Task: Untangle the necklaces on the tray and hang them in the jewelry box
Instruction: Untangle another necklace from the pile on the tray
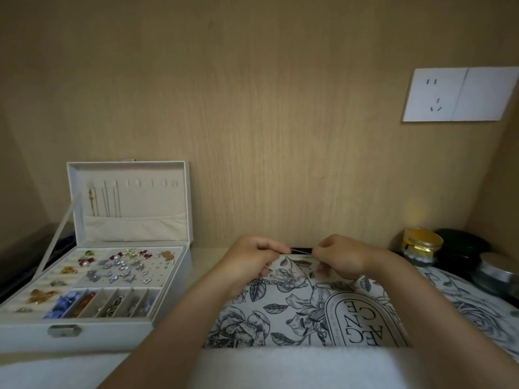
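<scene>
My left hand (254,258) and my right hand (341,255) are raised over the floral tray (303,313), each pinching one end of a thin silver necklace chain (302,250) stretched taut between them. More silver chain (273,282) lies tangled on the tray just below my hands. The white jewelry box (92,279) stands open at the left. In its upright lid (129,200) up to three thin necklaces (105,202) hang from the hooks at the left; the other hooks are bare.
The box's lower tray holds several earrings, brooches and beads. At the back right stand a gold-lidded jar (420,244), a dark round container (460,248) and a silver-lidded jar (495,272). A wall socket (460,94) is on the wooden back panel. White cloth covers the front edge.
</scene>
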`<state>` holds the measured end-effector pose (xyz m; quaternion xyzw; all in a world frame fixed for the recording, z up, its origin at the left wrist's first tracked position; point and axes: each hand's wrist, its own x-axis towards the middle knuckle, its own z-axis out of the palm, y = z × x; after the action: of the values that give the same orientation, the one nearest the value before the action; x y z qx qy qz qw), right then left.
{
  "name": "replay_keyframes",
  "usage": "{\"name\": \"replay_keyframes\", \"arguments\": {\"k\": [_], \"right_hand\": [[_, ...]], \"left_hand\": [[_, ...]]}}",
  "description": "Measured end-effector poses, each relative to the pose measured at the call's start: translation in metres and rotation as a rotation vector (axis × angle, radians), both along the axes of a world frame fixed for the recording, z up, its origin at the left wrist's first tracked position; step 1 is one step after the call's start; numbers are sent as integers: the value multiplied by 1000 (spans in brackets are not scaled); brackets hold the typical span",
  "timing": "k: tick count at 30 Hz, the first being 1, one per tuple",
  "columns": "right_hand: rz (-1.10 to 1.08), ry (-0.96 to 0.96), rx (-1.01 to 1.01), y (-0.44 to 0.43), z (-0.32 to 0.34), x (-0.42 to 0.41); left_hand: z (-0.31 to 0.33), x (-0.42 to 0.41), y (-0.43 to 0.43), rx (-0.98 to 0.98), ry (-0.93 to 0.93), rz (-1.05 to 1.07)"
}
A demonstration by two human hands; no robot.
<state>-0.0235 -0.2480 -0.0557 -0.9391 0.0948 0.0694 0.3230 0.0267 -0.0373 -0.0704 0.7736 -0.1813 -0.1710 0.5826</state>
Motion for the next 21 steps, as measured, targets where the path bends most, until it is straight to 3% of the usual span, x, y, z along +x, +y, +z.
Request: {"name": "replay_keyframes", "arguments": {"k": [4,9,14,17,19,21], "right_hand": [[63,-50,-107,-1,-7,4],[213,-223,-108,18,-15,8],[300,-268,-189,36,-25,15],[305,-281,-260,44,-30,18],[315,-284,-272,48,-33,18],[334,-284,-274,51,-33,18]], "left_hand": [[-5,-3,-6,208,-221,79],[-16,6,7,480,-362,115],[-26,40,20,597,-194,-42],[-17,48,15,826,-453,-114],[-18,38,23,823,-663,-115],[-22,38,35,809,-682,-208]]}}
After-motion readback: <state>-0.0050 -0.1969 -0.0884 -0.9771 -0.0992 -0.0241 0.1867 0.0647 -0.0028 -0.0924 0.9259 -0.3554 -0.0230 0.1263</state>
